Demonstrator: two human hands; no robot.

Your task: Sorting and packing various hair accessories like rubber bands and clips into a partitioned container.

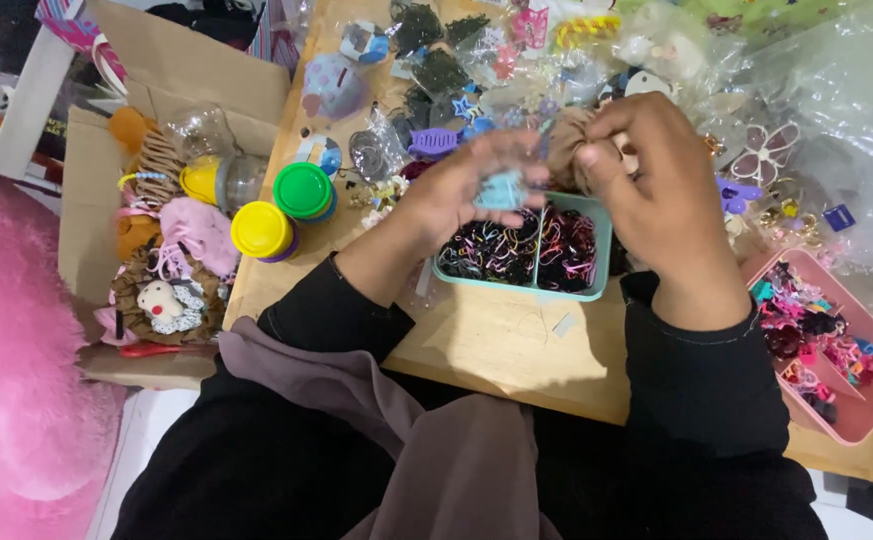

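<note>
Just below both hands, a teal plastic divided box [587,285] of dark elastic bands sits on the wooden counter [497,345]. The right hand [662,190] pinches a bunched brown fabric scrunchie [565,145]; the left hand [467,185], fingers curled, grips a small pale-blue clip [503,190] beside it.

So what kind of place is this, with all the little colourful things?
Probably a home craft or hair-accessory sorting table. A teal tray holds tiny hair bands, a pink tray holds small clips, and clear packets of trinkets cover the wooden table. The right hand holds a brown scrunchie.
</note>
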